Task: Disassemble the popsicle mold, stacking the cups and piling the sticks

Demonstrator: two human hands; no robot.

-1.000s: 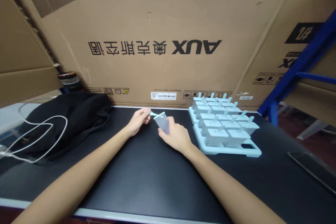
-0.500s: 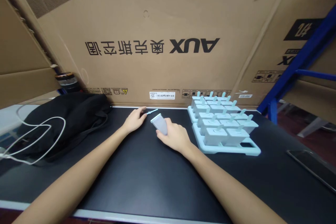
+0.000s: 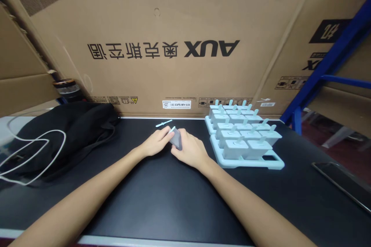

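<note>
One stick (image 3: 164, 123) is already out, lying on the table (image 3: 162, 200) just beyond the left hand (image 3: 156, 141). The right hand (image 3: 191, 148) grips a grey mould (image 3: 176, 141) near the middle; the left touches its lid (image 3: 172, 129), apparently still on, though whether it pinches cannot be told. At right, other moulds (image 3: 235, 149) stand in the rack (image 3: 243, 163), sticks still fitted.

Arms (image 3: 104, 187) stretched forward, converging — both hands (image 3: 158, 141) (image 3: 191, 149) curled, close together.
</note>
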